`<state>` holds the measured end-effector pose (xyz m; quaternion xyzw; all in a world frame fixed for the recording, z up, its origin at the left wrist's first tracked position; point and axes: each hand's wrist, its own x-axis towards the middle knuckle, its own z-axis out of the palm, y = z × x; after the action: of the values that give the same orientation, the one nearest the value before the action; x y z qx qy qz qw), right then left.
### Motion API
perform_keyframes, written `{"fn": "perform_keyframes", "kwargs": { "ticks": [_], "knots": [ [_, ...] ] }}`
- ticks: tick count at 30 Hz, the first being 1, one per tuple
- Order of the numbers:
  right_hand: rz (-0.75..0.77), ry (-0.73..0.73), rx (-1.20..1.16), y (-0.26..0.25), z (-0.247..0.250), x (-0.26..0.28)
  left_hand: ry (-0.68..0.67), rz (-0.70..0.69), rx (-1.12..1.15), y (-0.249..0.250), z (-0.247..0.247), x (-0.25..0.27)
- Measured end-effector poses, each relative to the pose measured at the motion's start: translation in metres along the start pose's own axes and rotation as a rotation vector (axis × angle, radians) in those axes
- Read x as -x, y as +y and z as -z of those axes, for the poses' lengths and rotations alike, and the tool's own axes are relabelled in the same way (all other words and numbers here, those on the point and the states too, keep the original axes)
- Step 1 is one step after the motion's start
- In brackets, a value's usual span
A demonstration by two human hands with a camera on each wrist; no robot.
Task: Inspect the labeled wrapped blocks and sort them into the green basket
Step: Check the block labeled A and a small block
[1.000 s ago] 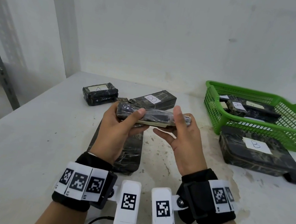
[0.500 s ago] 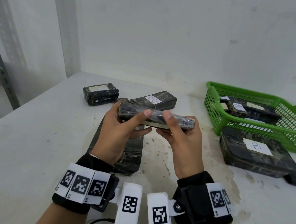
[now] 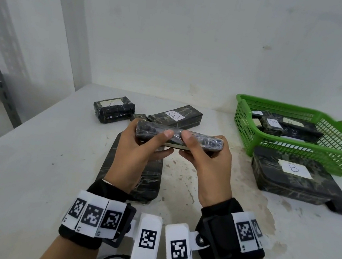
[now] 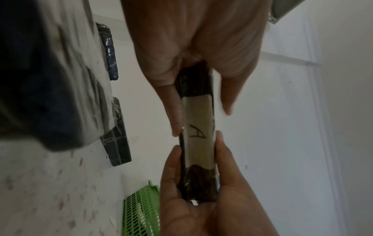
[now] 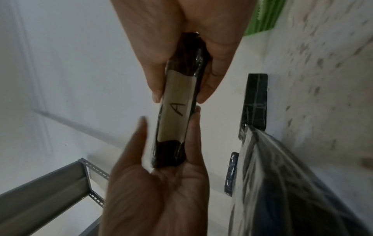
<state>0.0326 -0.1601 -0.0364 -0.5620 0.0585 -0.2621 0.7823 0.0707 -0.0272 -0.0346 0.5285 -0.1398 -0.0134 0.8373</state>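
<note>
**Inspector:** Since 1 second ago, both thumbs have slid toward the middle of the held block (image 3: 177,138) and now sit almost tip to tip on its near face.

**Clerk:** State of each hand?

**Inspector:** Left hand (image 3: 137,155) grasps the block's left end, thumb on the near side, fingers behind. Right hand (image 3: 207,163) grasps the right end the same way. The block is held level, above the bench (image 3: 25,174), clear of everything on it.

**Clerk:** Any label?

**Inspector:** Both wrist views show a pale label (image 4: 198,132) on the block's underside, marked "A".

**Clerk:** And the green basket (image 3: 338,159)?

**Inspector:** At the far right of the bench, well apart from the hands, with several wrapped blocks inside; 1 label there reads "A" (image 3: 272,122).

**Clerk:** Other items?

**Inspector:** A large flat block marked "B" (image 3: 293,183) lies just in front of the basket. Beyond the hands lie a small block marked "A" (image 3: 114,109) and a long block marked "B" (image 3: 176,117). Another long wrapped block (image 3: 149,181) lies beneath the left hand.
</note>
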Motion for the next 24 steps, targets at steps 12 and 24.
{"fn": "perform_keyframes", "kwargs": {
  "ticks": [12,24],
  "knots": [
    [0.026,-0.06,-0.01,-0.001,0.004,-0.006,-0.02,-0.022,0.049,0.0,0.0,-0.002],
    [0.045,-0.164,-0.055,-0.005,0.009,-0.013,-0.054,-0.048,0.144,0.001,0.001,-0.003]
  ]
}}
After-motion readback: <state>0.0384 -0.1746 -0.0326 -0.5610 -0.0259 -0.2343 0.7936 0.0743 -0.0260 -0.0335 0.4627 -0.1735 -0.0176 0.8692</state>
